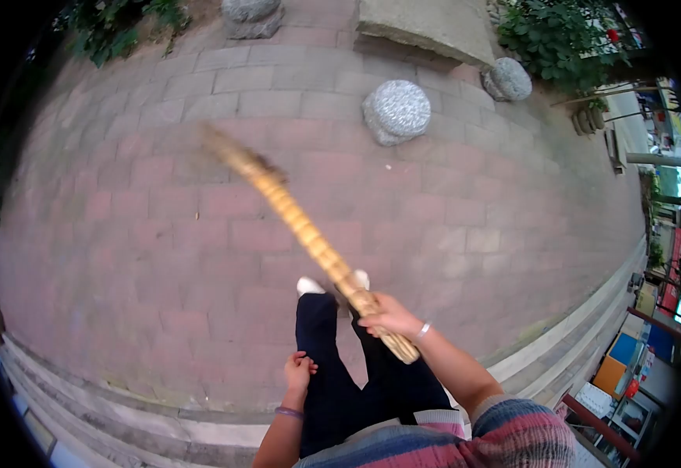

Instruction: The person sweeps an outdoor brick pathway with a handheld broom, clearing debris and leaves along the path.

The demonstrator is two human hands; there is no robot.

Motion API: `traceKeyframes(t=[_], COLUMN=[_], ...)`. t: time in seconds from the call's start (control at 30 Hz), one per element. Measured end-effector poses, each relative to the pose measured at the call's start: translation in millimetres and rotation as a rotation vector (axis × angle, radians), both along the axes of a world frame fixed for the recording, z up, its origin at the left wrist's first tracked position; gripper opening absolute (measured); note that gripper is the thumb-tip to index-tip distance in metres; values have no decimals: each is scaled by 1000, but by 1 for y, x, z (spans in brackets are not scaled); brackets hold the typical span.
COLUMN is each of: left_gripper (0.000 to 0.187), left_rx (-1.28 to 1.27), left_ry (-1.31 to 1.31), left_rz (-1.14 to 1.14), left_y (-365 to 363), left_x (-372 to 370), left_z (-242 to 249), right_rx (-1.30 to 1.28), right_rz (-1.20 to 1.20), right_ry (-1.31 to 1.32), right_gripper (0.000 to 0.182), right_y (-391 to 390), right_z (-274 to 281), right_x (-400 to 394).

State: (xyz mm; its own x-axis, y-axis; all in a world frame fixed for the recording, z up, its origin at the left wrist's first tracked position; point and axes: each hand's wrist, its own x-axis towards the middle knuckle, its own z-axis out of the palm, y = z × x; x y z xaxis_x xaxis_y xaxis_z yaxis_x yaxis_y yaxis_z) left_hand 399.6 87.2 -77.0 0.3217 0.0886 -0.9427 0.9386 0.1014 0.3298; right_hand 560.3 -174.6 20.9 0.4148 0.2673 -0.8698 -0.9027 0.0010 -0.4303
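Observation:
My right hand (391,316) is closed round the lower part of a thick yellow-brown stick (303,228) with bamboo-like rings along it. The butt end sticks out below my fist, and the stick slants up and left over the paving. Its far end is blurred, with a dark, rough patch near it. By the left trouser leg (317,321), my left hand (300,370) hangs with its fingers curled in, and nothing shows in it.
Reddish and grey paving (239,242) surrounds my feet. Ahead stands a round stone stool (396,111), with others near a stone slab table (426,27). Stone steps (192,433) run behind me. Plants (551,43) border the far side; shelves with goods (617,366) are at right.

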Motion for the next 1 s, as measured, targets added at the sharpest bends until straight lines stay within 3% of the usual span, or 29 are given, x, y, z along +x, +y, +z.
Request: traceKeyframes(t=[0.17,0.27,0.4,0.53,0.63,0.67,0.7,0.73,0.8,0.93,1.0], left_gripper=[20,19,18,19,20,20,21,22,24,25,25], left_rx=[43,30,55,81,120,134,123,105,76,55,41], left_ry=[-57,-53,27,166,281,330,327,328,321,306,304], left_rz=[-17,51,35,-53,-172,-214,-215,-225,-254,-191,-127], left_y=[-7,-16,-37,-62,-90,-101,-108,-113,-125,-148,-154], left_x=[54,90,144,188,238,255,267,276,303,339,344], left_z=[-18,-32,-40,-32,-20,-14,-14,-14,-11,-11,-10], right_rx=[-387,-338,-276,-302,-147,-97,-32,-22,-197,-40,-78], right_rz=[-337,-665,-1075,-1064,-1275,-1294,-1106,-1044,-1035,-904,-860], right_ry=[59,79,112,17,242,253,89,105,116,30,38], right_gripper=[29,17,12,12,12,12,11,10,9,11,15], right_y=[-99,-171,-288,-435,-497,-500,-498,-495,-435,-375,-332], right_z=[48,40,-45,-152,-195,-203,-221,-234,-221,-256,-233], right_x=[9,26,92,203,311,346,378,407,479,546,577])
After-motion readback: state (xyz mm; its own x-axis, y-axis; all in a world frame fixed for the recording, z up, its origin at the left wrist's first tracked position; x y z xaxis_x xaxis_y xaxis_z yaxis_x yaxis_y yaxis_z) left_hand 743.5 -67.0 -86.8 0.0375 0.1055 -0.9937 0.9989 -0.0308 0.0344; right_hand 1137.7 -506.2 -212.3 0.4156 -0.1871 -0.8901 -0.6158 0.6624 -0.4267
